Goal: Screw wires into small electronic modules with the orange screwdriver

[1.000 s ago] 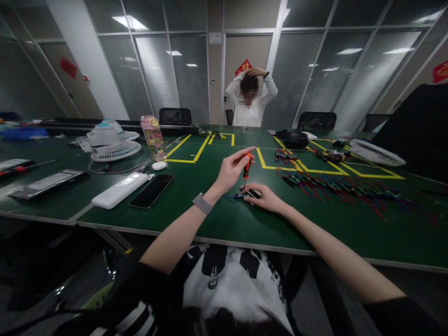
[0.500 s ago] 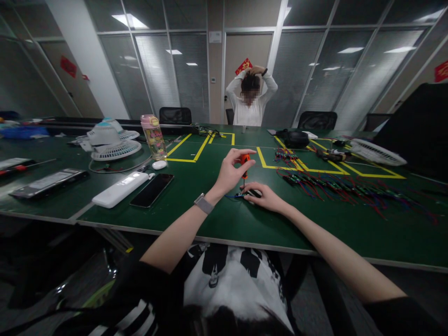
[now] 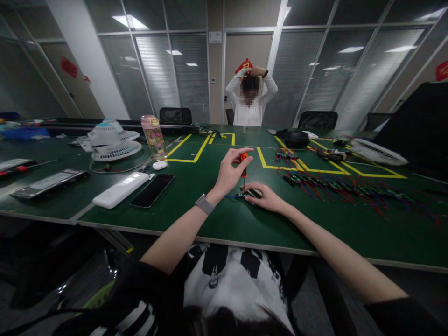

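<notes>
Across a green tabletop (image 3: 266, 228), from left to right: long white device (image 3: 121, 189) and black phone (image 3: 153, 190), side by side, well apart from the work. Next, left hand (image 3: 231, 170), fingers curled about the handle of a screwdriver (image 3: 244, 173), index finger over the top, thumb on the near side, their tips parted; pressure of the grip impossible to tell. Screwdriver nearly upright, handle within the curl of the hand, thin shaft emerging below and running down to a small circuit board (image 3: 241, 195); exact seating of the tip too small to make out. By appearance, screwdriver light and rigid, perhaps prone to slipping at its narrow tip; best held by the thick orange-and-black handle. Board presumably very light, stiff and fragile, easily skidded; best taken by its edges, clear of the blue wire (image 3: 231, 197) trailing leftward. Immediately to the right, right hand (image 3: 265, 198), low over the tabletop, thumb and index finger pinching the board's right end beside a dark piece (image 3: 256, 192); left part of the board projecting past the fingertips, beneath the shaft. Farther right, row of wired boards (image 3: 350, 186) with red and blue leads.
</notes>
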